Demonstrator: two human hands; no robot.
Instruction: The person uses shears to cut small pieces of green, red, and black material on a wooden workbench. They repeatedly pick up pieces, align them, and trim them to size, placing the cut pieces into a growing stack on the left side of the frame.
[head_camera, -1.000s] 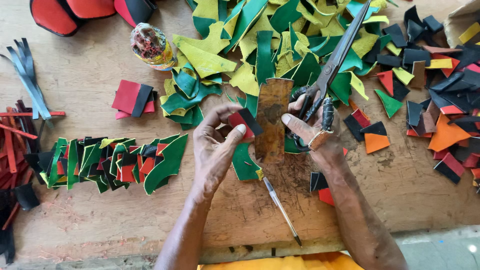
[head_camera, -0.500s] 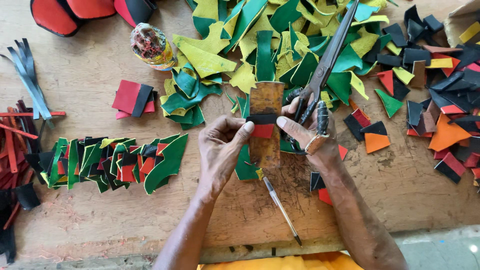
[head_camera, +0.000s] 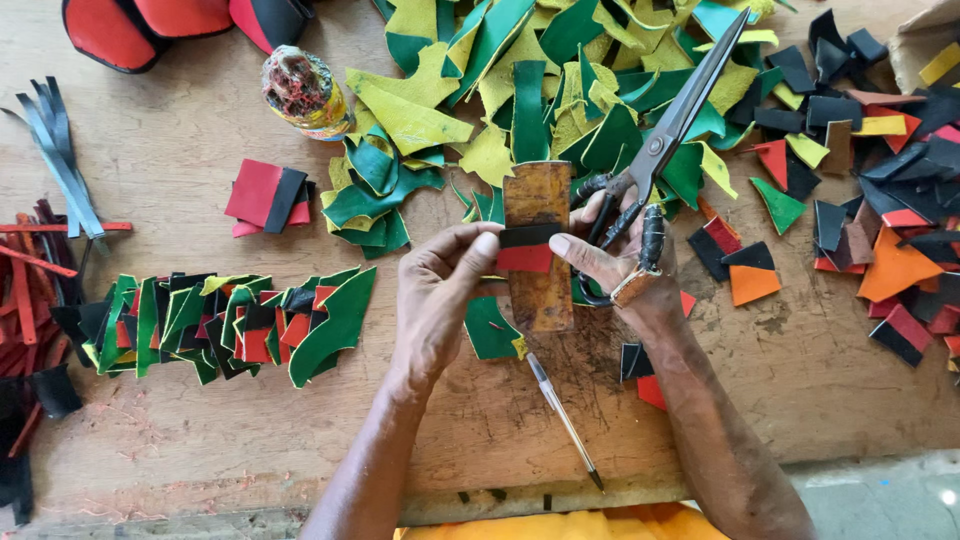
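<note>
On the wooden workbench (head_camera: 200, 160), which fills nearly the whole view, a big heap of green and yellow scraps (head_camera: 540, 80) spreads along the far edge, with black, red and orange offcuts (head_camera: 880, 200) strewn toward the far right corner and a row of overlapped green, red and black pieces (head_camera: 230, 325) laid out toward the left edge. Near the middle stands a brown block (head_camera: 538, 245), lying lengthwise away from the person, and this is where things have changed: a second ago the small red and black piece (head_camera: 527, 250) was pinched up in the left hand (head_camera: 440, 300) alone, off to the left of the block; now it lies flat across the block, pressed there by both hands. The left hand has its thumb and forefinger closed on the piece's left end. The right hand (head_camera: 625, 265) meets it with the thumb tip on the right end while its other fingers stay hooked through the handles of the scissors (head_camera: 665, 140), whose shut blades have swung up to point at the far edge. Judging by this, the piece is now lined up on the block, held steady. A pen (head_camera: 563, 420) lies untouched near the front edge.
</note>
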